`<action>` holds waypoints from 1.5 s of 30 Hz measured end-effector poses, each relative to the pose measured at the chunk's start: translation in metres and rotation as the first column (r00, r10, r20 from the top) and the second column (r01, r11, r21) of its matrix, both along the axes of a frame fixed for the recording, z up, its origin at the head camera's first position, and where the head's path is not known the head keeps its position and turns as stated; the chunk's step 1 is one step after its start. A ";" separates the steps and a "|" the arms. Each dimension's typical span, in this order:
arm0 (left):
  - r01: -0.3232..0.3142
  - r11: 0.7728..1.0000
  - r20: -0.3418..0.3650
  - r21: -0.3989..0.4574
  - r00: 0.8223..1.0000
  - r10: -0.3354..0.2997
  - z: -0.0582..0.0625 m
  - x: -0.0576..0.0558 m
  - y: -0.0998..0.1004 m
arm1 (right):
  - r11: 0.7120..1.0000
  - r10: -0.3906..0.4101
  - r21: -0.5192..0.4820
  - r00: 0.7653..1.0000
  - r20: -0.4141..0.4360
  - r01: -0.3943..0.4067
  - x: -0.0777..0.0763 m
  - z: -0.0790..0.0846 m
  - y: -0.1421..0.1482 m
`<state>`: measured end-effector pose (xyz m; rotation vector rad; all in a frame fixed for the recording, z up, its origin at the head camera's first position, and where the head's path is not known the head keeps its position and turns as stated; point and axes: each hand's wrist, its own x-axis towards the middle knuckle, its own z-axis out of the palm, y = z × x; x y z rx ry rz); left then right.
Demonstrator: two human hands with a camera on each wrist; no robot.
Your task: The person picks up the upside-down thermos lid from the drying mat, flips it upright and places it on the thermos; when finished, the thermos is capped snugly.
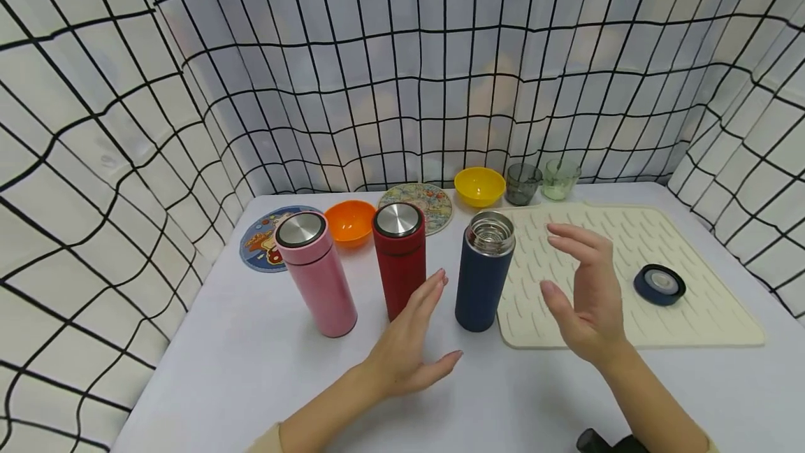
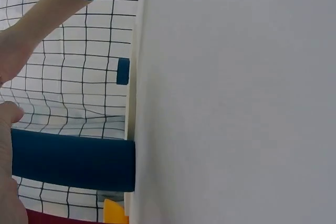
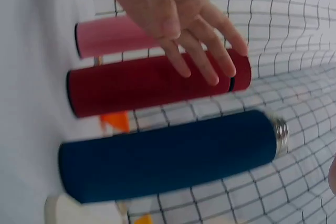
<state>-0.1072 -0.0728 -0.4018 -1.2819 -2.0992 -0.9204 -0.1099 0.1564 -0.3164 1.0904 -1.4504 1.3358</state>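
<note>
A navy blue thermos [image 1: 483,278] stands upright with its steel mouth uncovered. Its navy lid [image 1: 659,284] lies on the cream mat, inner side up. My left hand [image 1: 411,355] hovers in front of the red thermos [image 1: 400,264], left of the blue one, fingers extended and holding nothing. On the other side of the blue thermos, my right hand [image 1: 588,296] is raised over the mat, thumb and fingers spread apart around bare air. In the right wrist view, the left hand [image 3: 181,17] overlaps the red and pink thermoses. The pink thermos [image 1: 317,278] stands farthest left with its steel-topped lid on.
A cream ridged mat [image 1: 711,320] covers the table's right side. Behind the thermoses are an orange bowl [image 1: 350,223], a yellow bowl [image 1: 480,187], two glass cups [image 1: 523,184] and two round patterned mats [image 1: 254,243]. Black netting [image 1: 415,79] encloses the back and sides.
</note>
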 end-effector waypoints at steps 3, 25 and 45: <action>0.016 0.999 0.110 0.030 0.994 -0.019 -0.006 -0.006 0.007 | 0.999 -0.025 -0.023 0.999 0.041 0.026 -0.007 -0.010 0.017; -0.035 0.991 0.696 0.131 0.715 -0.066 -0.044 -0.039 0.039 | 0.638 -0.712 0.195 0.475 0.517 0.745 -0.059 -0.109 0.188; -0.045 0.982 0.757 0.182 0.644 -0.111 -0.063 -0.045 0.040 | 0.768 -0.629 0.529 0.268 0.730 0.363 -0.054 -0.136 0.230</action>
